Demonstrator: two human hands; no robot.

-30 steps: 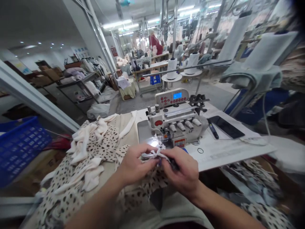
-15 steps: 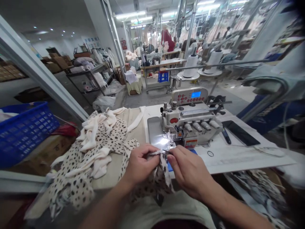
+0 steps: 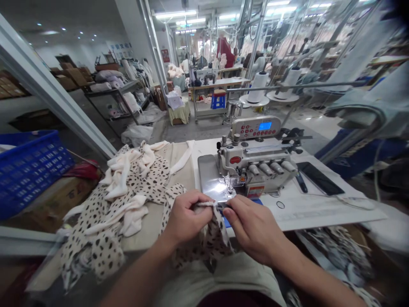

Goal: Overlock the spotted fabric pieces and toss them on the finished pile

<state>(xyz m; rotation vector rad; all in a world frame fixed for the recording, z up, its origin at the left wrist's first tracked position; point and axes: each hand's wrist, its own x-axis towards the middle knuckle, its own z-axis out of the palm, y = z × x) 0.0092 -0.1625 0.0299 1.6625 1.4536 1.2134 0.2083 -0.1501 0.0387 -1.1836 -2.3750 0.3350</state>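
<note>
Just in front of the overlock sewing machine (image 3: 255, 164), both hands meet at a piece of black-spotted cream fabric (image 3: 215, 238). My left hand (image 3: 188, 215) is closed, pinching the fabric's pale upper edge between thumb and fingers. The rest of the piece hangs down over my lap. My right hand (image 3: 252, 224) is closed too, its fingertips beside that edge. A small dark, thin tool (image 3: 221, 205) pokes out from them against the fabric; its kind is mostly hidden by the fingers. The machine's metal plate (image 3: 211, 175) lies right beyond the hands.
A heap of spotted fabric with cream strips (image 3: 128, 192) covers the table's left side. A phone (image 3: 321, 178), a dark-handled tool (image 3: 300, 182) and a black ring (image 3: 280, 205) lie right of the machine. A blue basket (image 3: 35, 166) stands far left; thread cones (image 3: 259, 87) rise behind.
Both hands stay at the fabric's edge with almost the same grip. The dark tool shows slightly less between the right fingers. The camera view has shifted a little.
</note>
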